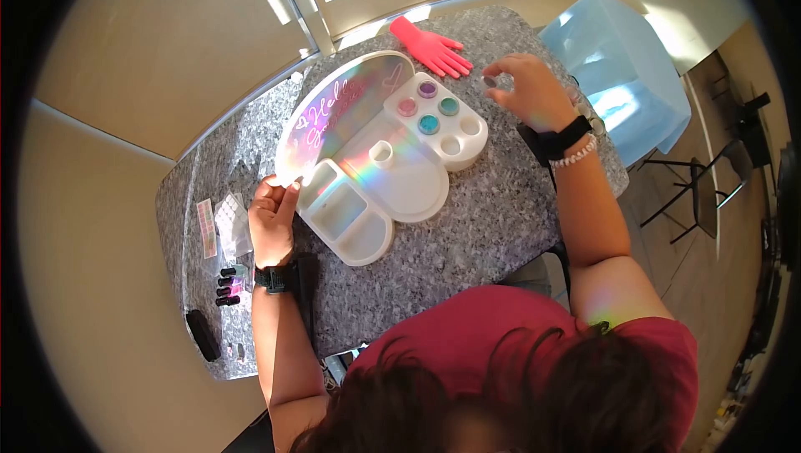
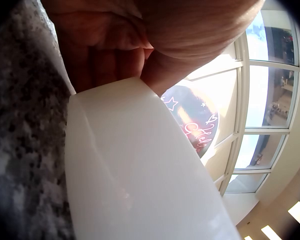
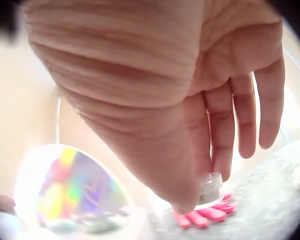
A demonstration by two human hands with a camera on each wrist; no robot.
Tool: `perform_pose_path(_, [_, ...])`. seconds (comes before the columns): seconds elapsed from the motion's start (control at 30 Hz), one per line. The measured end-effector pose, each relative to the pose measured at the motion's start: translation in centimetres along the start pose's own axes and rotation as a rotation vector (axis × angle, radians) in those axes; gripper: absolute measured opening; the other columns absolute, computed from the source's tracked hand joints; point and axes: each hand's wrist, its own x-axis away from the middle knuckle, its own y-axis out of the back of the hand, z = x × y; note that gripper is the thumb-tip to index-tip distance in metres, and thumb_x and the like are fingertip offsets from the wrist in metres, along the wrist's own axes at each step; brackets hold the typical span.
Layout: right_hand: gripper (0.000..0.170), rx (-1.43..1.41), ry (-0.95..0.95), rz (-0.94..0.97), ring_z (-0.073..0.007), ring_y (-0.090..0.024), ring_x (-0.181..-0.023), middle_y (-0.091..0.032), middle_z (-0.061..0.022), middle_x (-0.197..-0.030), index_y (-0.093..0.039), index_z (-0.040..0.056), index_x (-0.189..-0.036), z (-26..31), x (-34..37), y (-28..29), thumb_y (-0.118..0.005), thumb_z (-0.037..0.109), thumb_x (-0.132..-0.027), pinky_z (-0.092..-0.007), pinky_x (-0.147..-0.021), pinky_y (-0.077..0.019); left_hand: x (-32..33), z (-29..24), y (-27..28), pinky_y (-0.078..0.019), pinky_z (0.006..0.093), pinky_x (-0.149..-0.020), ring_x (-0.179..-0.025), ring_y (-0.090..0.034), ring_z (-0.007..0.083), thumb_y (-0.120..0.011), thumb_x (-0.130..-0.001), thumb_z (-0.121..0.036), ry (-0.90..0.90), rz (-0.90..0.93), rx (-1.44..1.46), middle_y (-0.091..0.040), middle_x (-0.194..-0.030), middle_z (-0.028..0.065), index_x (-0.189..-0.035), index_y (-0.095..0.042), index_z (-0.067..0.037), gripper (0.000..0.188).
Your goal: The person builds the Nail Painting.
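The person's left hand (image 1: 273,223) grips the near left corner of a white tray (image 1: 407,198), the thumb on one side of the edge and the fingers curled against the other. The right hand (image 1: 534,94) pinches a small clear jar (image 3: 211,189) between thumb and fingers, its other fingers extended. That jar is raised above the table (image 1: 467,232), just beyond the tray's right end.

The tray lies on the speckled grey table, with a rounded shiny panel (image 1: 334,107) standing along its back, lettered in pink. At its right end, a raised block has round wells: a purple pot (image 1: 428,89), a pink pot (image 1: 407,107) and two teal pots (image 1: 449,106) sit in four of them, and two more wells are open. A hollow white post (image 1: 381,153) rises near the tray's middle.

A bright pink model hand (image 1: 431,50) lies behind the tray, near the right hand. Left of the left hand are a clear packet (image 1: 233,223), a colored strip (image 1: 206,228) and a row of small bottles (image 1: 226,288) with black caps.
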Motion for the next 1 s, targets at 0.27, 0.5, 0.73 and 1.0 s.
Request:
perform_pose_path(0.27, [0.024, -0.275, 0.292, 0.090, -0.0350, -0.071, -0.110, -0.079, -0.0112, -0.110, -0.081, 0.0084, -0.106, 7.6, 3.4, 0.3, -0.083, 0.010, -0.083, -0.0462, -0.104, -0.0546, -0.2, 0.2, 0.0, -0.0522, 0.0270, -0.100, -0.109, -0.073, 0.0119, -0.069, -0.110, -0.004, 0.002, 0.000, -0.030, -0.081, -0.121, 0.0113, -0.131, -0.067, 0.003, 0.021])
perform_pose_path(0.5, [0.022, -0.166, 0.243, 0.177, -0.0325, -0.069, -0.113, -0.078, -0.0065, -0.108, -0.082, 0.0103, -0.102, 7.6, 3.8, -0.4, -0.088, 0.014, -0.081, -0.0446, -0.104, -0.0525, 0.2, -0.1, -0.1, -0.0518, 0.0267, -0.099, -0.108, -0.073, 0.0120, -0.069, -0.110, -0.004, -0.007, 0.000, -0.038, -0.080, -0.120, 0.0095, -0.129, -0.067, 0.002, 0.020])
perform_pose_path(0.73, [0.035, -0.364, -0.183, 0.205, -0.0320, -0.069, -0.116, -0.081, -0.0082, -0.116, -0.085, 0.0132, -0.120, 1.6, 1.0, 1.1, -0.090, 0.018, -0.086, -0.0455, -0.105, -0.0522, -0.5, 1.3, -0.4, -0.0506, 0.0266, -0.102, -0.112, -0.072, 0.0120, -0.068, -0.111, -0.003, -0.068, 0.001, 0.132, -0.080, -0.121, 0.0099, -0.130, -0.067, 0.001, 0.020])
perform_pose_path(1.0, [0.018, 0.348, -0.300, -0.106, -0.0345, -0.072, -0.113, -0.082, -0.0100, -0.110, -0.086, 0.0147, -0.106, -5.9, -0.1, -2.5, -0.082, 0.017, -0.089, -0.0473, -0.097, -0.0596, -0.2, 0.7, -0.9, -0.0523, 0.0256, -0.097, -0.107, -0.072, 0.0099, -0.069, -0.110, -0.004, -0.026, 0.001, -0.051, -0.081, -0.118, 0.0092, -0.131, -0.068, 0.002, 0.022])
